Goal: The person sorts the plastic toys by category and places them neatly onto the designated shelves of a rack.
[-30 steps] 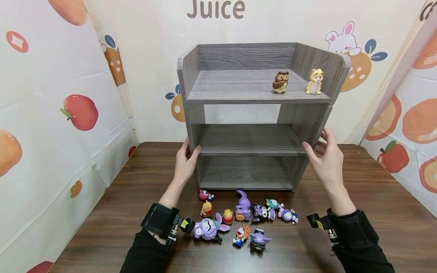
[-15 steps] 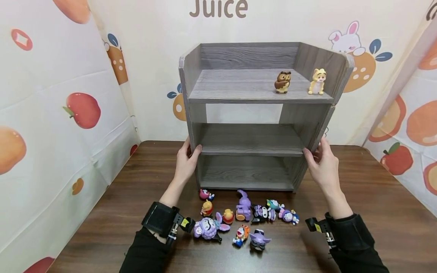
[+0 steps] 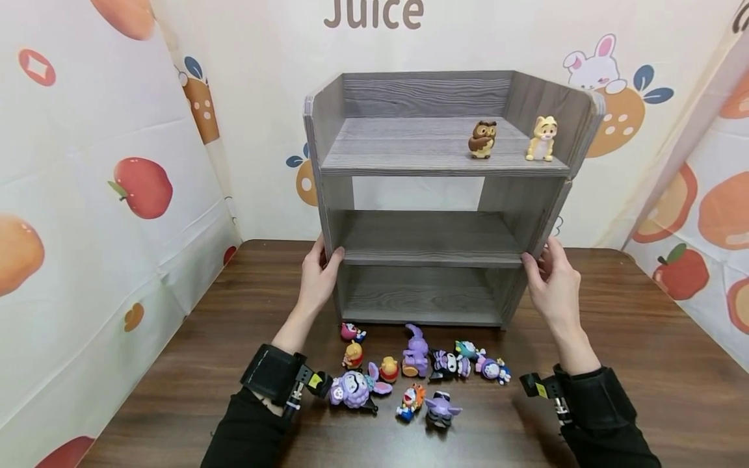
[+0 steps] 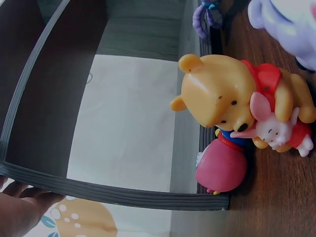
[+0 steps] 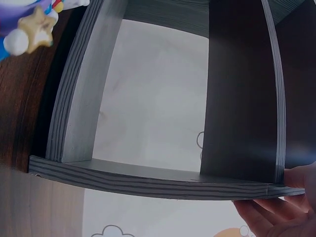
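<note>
A grey wood-grain shelf with three levels stands on the brown table. At its left side panel, my left hand grips the edge, thumb at the front and fingers on the outer face. My right hand holds the opposite panel likewise; in the right wrist view the thumb of that hand lies over the front edge. On the top level stand an owl figurine and a yellow rabbit-like figurine. The fingers' ends behind the panels are partly hidden.
Several small figurines lie before the shelf, among them a purple elephant-like one, a bear hugging a piglet, a tiger-like one and a large purple rabbit-eared one. Fruit-printed cloth hangs behind and at both sides.
My right hand has lowered slightly and its fingers have drawn in against the right panel. The left hand keeps its hold. The figurines look unmoved; the head view has shifted a little.
</note>
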`<state>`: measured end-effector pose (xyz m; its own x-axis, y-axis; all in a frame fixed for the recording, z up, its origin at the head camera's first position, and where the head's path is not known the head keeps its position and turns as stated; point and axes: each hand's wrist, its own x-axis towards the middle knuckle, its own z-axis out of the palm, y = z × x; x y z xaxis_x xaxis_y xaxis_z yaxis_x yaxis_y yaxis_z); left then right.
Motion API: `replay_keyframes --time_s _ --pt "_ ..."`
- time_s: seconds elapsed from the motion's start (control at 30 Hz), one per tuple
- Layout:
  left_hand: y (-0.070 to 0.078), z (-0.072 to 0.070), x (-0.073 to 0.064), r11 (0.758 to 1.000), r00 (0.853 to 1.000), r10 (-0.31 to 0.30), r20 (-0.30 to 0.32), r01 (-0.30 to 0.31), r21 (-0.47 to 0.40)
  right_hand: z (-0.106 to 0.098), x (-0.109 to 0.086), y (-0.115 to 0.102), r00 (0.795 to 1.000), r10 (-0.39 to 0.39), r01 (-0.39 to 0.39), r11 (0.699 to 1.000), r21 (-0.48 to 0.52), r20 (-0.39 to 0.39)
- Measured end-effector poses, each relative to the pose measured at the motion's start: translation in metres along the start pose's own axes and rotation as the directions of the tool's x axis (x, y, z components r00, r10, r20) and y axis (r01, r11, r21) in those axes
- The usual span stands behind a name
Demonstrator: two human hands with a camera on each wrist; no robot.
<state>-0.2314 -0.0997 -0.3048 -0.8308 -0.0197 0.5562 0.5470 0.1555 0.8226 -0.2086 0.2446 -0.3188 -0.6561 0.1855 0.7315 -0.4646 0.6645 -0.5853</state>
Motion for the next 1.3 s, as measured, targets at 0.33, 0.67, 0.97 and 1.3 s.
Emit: replay_keyframes --time_s 0.33,0.67,0.97,1.3 --pt "-0.021 -0.004 0.006 0.991 0.999 -0.032 0.022 0.029 0.133 -0.001 0.001 0.0 1.0 0.01 -0.01 1.0 -0.006 0.005" --pt "-0.001 -0.021 -0.003 0.88 0.996 0.039 0.076 -0.07 0.471 0.0 0.001 0.0 1.0 0.004 -0.004 1.0 -0.015 0.007" --pt "0.012 -0.016 -0.043 0.676 0.971 0.218 0.102 -0.225 0.702 -0.001 -0.001 -0.002 1.0 0.004 -0.004 1.0 0.004 -0.003" --pt "0.009 -0.015 -0.065 0.728 0.771 0.095 0.629 -0.485 0.484 -0.001 -0.001 -0.002 1.0 0.007 -0.007 1.0 0.015 0.006"
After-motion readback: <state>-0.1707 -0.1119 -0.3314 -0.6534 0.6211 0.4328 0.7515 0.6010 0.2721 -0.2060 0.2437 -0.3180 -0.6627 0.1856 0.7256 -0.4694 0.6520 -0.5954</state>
